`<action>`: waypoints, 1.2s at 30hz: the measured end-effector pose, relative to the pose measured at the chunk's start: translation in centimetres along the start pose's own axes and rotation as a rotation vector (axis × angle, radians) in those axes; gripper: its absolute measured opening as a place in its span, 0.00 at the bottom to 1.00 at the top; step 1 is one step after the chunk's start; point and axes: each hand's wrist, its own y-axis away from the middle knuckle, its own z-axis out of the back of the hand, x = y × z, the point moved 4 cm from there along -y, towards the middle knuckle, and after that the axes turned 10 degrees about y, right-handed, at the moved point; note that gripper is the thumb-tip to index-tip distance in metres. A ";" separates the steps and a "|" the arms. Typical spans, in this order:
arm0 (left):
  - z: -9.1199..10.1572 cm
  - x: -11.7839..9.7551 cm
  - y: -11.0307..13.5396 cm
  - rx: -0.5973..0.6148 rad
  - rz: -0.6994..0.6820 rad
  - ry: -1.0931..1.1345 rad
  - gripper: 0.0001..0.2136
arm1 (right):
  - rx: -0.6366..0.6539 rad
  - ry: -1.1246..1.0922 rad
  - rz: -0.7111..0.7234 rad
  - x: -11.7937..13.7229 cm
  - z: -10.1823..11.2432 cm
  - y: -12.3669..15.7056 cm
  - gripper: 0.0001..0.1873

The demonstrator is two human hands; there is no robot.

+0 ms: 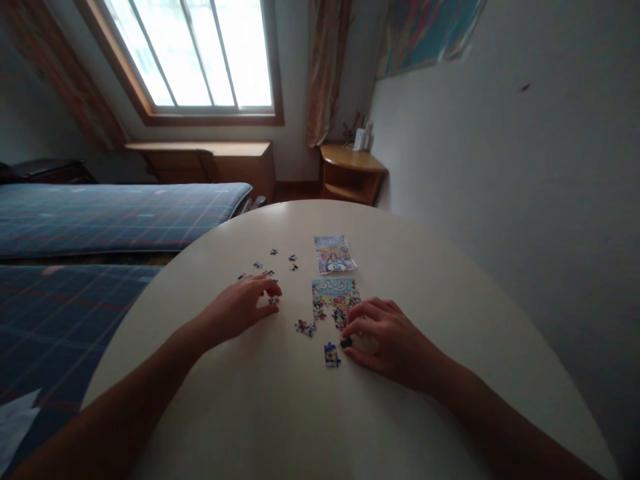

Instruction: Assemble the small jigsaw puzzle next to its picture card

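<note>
A partly assembled jigsaw puzzle (336,288) with "BLUEY" lettering lies mid-table, its lower edge uneven. My right hand (383,337) is at its lower right, thumb and index finger pinching a dark puzzle piece (346,343). Just left of that pinch is a blue joined bit of puzzle (331,355), and a small joined cluster (305,327) sits further up and left. Over on the left, my left hand (245,303) curves around a loose puzzle piece (273,301), thumb and fingers apart. Its fingers partly hide other pieces. Above the puzzle lies a printed picture sheet (334,255) with matching art.
Several loose pieces (274,252) are scattered beyond my left hand on the round white table (260,413). A bed with a plaid cover (115,213) stands to the left. A wooden corner shelf (353,157) is behind, and a wall (500,180) runs along the right.
</note>
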 end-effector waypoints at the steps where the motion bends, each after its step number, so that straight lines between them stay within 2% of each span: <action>1: 0.5 0.4 0.0 -0.025 0.026 -0.024 0.09 | 0.002 0.003 0.001 0.0 0.0 0.0 0.09; 4: 1.8 1.8 -0.1 -0.092 0.090 -0.066 0.09 | -0.005 0.006 0.014 0.0 0.2 0.0 0.09; 7: 2.0 2.1 -0.3 -0.120 0.072 -0.045 0.08 | -0.012 -0.007 0.062 0.5 0.1 0.1 0.08; 10: 1.0 1.1 -0.3 -0.066 0.001 0.013 0.07 | 0.006 -0.008 0.143 1.2 -0.4 0.1 0.07; 13: -0.4 -1.0 0.1 0.002 -0.092 0.049 0.07 | 0.015 0.033 0.198 1.9 -0.8 0.1 0.08; 17: -2.1 -3.3 0.6 0.044 -0.140 0.076 0.07 | 0.018 0.052 0.211 2.2 -0.9 -0.1 0.08; 20: -2.9 -4.3 0.8 0.053 -0.175 0.100 0.09 | 0.012 0.030 0.204 2.1 -0.8 -0.1 0.08; 24: -3.8 -4.7 0.9 0.079 -0.202 0.107 0.11 | -0.006 0.007 0.180 1.9 -0.6 0.0 0.08; 29: -4.6 -4.5 0.9 0.079 -0.206 0.145 0.07 | -0.010 0.013 0.167 1.9 -0.3 -0.2 0.06; 36: -4.5 -4.9 0.7 0.078 -0.223 0.154 0.04 | -0.134 0.043 0.088 0.4 1.4 -0.1 0.06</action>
